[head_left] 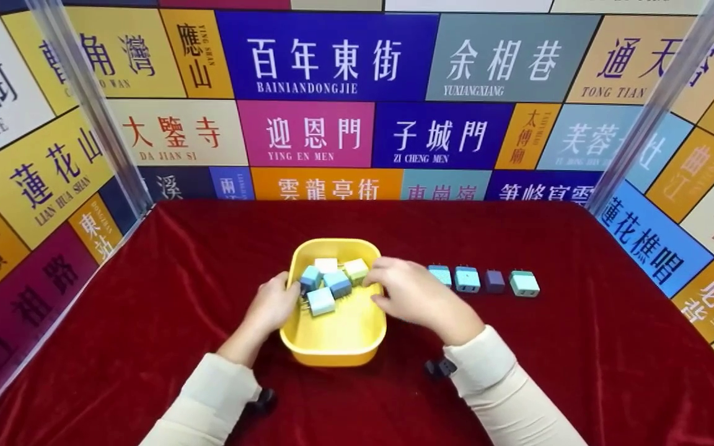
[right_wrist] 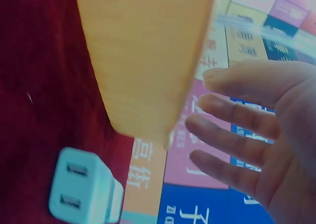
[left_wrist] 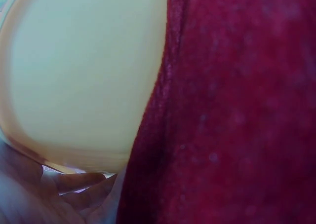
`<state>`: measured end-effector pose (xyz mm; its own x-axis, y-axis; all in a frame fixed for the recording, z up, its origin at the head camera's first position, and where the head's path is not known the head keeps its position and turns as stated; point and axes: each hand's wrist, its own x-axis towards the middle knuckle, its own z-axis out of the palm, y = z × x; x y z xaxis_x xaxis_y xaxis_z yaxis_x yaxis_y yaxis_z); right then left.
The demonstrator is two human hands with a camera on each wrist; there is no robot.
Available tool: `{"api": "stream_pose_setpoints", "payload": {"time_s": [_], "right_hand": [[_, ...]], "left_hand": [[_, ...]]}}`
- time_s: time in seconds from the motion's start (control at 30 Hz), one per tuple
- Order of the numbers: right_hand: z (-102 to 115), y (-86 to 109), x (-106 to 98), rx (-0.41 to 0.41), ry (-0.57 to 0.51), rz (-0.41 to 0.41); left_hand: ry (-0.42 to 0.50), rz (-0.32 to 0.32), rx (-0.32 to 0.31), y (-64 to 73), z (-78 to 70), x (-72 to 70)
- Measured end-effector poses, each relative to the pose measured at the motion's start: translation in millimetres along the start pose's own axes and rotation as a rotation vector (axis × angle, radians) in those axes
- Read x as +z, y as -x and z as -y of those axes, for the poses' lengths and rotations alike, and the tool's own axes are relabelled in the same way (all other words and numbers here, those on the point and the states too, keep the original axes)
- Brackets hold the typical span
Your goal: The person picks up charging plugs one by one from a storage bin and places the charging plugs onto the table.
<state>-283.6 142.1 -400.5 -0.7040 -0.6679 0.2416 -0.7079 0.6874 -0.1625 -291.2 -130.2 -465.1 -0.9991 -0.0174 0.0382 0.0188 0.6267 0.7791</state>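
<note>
Behind the yellow bin, wall panels read BAINIANDONGJIE, YING EN MEN and ZI CHENG MEN. The left hand grips its left side; over its right edge the right hand spreads loose, empty fingers. Charger plugs lie inside it, four more to its right.

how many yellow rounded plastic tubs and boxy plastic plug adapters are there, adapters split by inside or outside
Yellow tub: 1
Blue and pale plug adapters inside: 5 visible
Teal, purple and mint plug adapters outside: 4 visible
Total: 10 visible
</note>
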Motion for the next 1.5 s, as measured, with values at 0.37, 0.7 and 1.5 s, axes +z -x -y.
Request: {"api": "stream_pose_setpoints", "payload": {"time_s": [0.37,0.7,1.5], "right_hand": [[32.7,-7.0,36.8,-0.165,0.035,0.010],[40.8,-7.8,47.5,-0.071,0.023,0.176],[43.8,-8.8,44.4,-0.126,0.067,0.182]], "left_hand": [[0.014,0.002,0.030,-5.9,8.2,1.8],[-0.003,0.004,0.004,-0.3,-0.4,0.9],[0.004,0.001,0.029,-11.7,14.7,4.4]]}}
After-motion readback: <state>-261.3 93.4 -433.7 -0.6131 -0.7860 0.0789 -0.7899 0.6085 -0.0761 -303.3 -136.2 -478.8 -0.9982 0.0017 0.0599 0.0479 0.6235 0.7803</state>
